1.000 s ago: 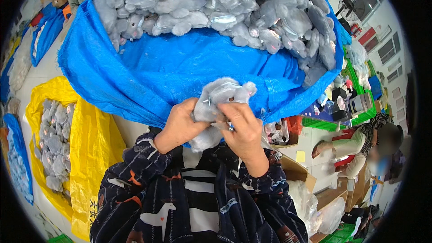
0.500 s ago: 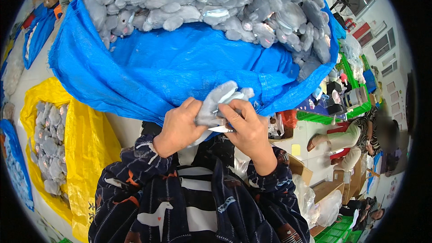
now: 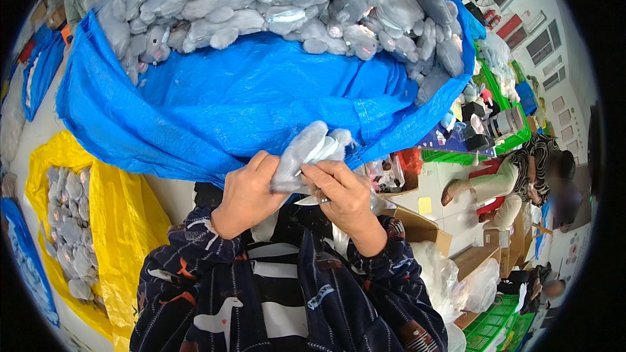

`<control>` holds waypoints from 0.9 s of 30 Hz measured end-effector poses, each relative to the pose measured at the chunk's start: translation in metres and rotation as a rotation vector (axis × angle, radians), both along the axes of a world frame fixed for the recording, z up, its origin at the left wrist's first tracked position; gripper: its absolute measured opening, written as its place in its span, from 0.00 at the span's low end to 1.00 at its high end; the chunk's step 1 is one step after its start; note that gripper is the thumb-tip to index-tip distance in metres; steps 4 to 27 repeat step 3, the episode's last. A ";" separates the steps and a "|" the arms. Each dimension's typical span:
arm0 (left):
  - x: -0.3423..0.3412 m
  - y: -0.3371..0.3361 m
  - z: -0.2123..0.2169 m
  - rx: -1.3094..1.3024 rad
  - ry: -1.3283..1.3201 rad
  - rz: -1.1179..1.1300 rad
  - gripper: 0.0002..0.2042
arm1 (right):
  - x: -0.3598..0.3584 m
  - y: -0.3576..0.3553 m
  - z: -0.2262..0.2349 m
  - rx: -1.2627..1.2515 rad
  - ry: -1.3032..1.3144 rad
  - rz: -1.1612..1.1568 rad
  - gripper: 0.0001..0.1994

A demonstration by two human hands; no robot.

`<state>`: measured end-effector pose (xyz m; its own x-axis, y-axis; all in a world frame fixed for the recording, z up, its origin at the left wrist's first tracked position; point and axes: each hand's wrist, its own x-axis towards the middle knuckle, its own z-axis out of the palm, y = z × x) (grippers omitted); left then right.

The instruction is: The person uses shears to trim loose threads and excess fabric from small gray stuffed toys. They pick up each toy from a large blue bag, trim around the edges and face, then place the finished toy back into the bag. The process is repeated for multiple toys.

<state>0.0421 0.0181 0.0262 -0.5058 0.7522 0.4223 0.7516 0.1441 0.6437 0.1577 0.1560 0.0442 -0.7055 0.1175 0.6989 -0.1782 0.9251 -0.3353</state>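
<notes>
A grey plush toy piece (image 3: 295, 164) with pale lining showing at its opening is held up in front of my chest. My left hand (image 3: 248, 190) grips its left side, the thumb and fingers closed on the fur. The fingertips of my right hand (image 3: 347, 197) pinch the plush at the pale opening. In the same hand is a pair of small scissors (image 3: 306, 201); a bright pointed blade shows below the plush, and the handles are hidden by my fingers. Just beyond lies the big blue woven sack (image 3: 261, 104), with grey plush pieces (image 3: 222, 13) heaped in its far part.
At the left stands a yellow woven sack (image 3: 124, 221) with more grey plush pieces (image 3: 68, 228). Cardboard boxes (image 3: 424, 231), clear plastic bags (image 3: 433, 274) and green crates (image 3: 489, 322) are on the right. Farther right, a person (image 3: 495, 186) sits near a cluttered table.
Both hands, with the plush, have shifted slightly left in the picture. My right hand has turned a little, and less of the scissors shows.
</notes>
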 end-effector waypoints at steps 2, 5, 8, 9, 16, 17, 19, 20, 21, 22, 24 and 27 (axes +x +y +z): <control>-0.001 0.000 -0.001 -0.013 0.000 -0.007 0.15 | 0.000 -0.005 -0.002 -0.072 0.017 -0.043 0.15; -0.001 0.000 -0.001 -0.019 0.000 -0.011 0.15 | 0.000 -0.005 -0.002 -0.074 0.018 -0.047 0.15; -0.001 0.000 -0.001 -0.019 0.000 -0.011 0.15 | 0.000 -0.005 -0.002 -0.074 0.018 -0.047 0.15; -0.001 0.000 -0.001 -0.019 0.000 -0.011 0.15 | 0.000 -0.005 -0.002 -0.074 0.018 -0.047 0.15; -0.001 0.000 -0.001 -0.019 0.000 -0.011 0.15 | 0.000 -0.005 -0.002 -0.074 0.018 -0.047 0.15; -0.001 0.000 -0.001 -0.019 0.000 -0.011 0.15 | 0.000 -0.005 -0.002 -0.074 0.018 -0.047 0.15; -0.001 0.000 -0.001 -0.019 0.000 -0.011 0.15 | 0.000 -0.005 -0.002 -0.074 0.018 -0.047 0.15; -0.001 0.000 -0.001 -0.019 0.000 -0.011 0.15 | 0.000 -0.005 -0.002 -0.074 0.018 -0.047 0.15; -0.001 0.000 -0.001 -0.019 0.000 -0.011 0.15 | 0.000 -0.005 -0.002 -0.074 0.018 -0.047 0.15; -0.001 0.000 -0.001 -0.019 0.000 -0.011 0.15 | 0.000 -0.005 -0.002 -0.074 0.018 -0.047 0.15; -0.001 0.000 -0.001 -0.019 0.000 -0.011 0.15 | 0.000 -0.005 -0.002 -0.074 0.018 -0.047 0.15; -0.001 0.000 -0.001 -0.019 0.000 -0.011 0.15 | 0.000 -0.005 -0.002 -0.074 0.018 -0.047 0.15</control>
